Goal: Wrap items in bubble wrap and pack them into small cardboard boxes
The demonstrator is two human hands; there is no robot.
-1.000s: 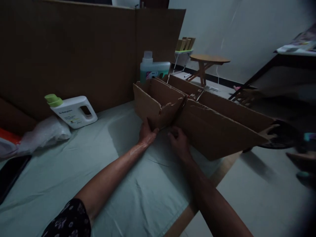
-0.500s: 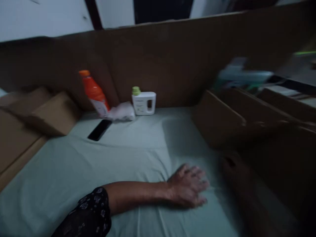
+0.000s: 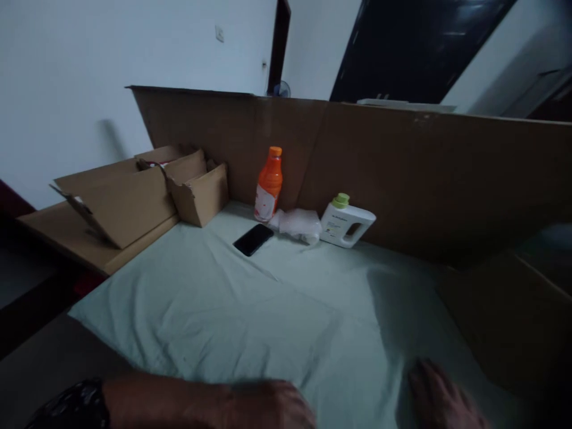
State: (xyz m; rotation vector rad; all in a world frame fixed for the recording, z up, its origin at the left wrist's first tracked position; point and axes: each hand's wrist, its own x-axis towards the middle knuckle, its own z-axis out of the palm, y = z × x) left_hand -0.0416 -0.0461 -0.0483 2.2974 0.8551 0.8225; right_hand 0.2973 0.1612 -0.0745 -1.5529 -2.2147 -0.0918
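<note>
My left hand (image 3: 286,406) is low in the view over the pale green cloth (image 3: 232,322), its back up. Its fingers are blurred and run into the bottom edge, so their pose is unclear. To the right, in shadow, my right hand (image 3: 440,398) lies on the cloth with its fingers stretched out and nothing visible in it. Farther back on the cloth are a black phone (image 3: 253,239), an orange bottle (image 3: 269,182) with a white label, a crumpled translucent plastic bag (image 3: 300,224) and a white jug (image 3: 346,225) with a green cap.
A tall cardboard panel (image 3: 388,155) closes off the back. Open cardboard boxes (image 3: 129,205) stand at the left, beyond the cloth's left edge. Another cardboard box (image 3: 513,316) sits in deep shadow at the right. White wall (image 3: 89,65) and a dark cupboard (image 3: 415,47) rise behind.
The view has swung left, so the bottle, phone and jug appear farther right. My left hand, spread on the cloth before, is now lower and nearer to me. My right hand shows more clearly.
</note>
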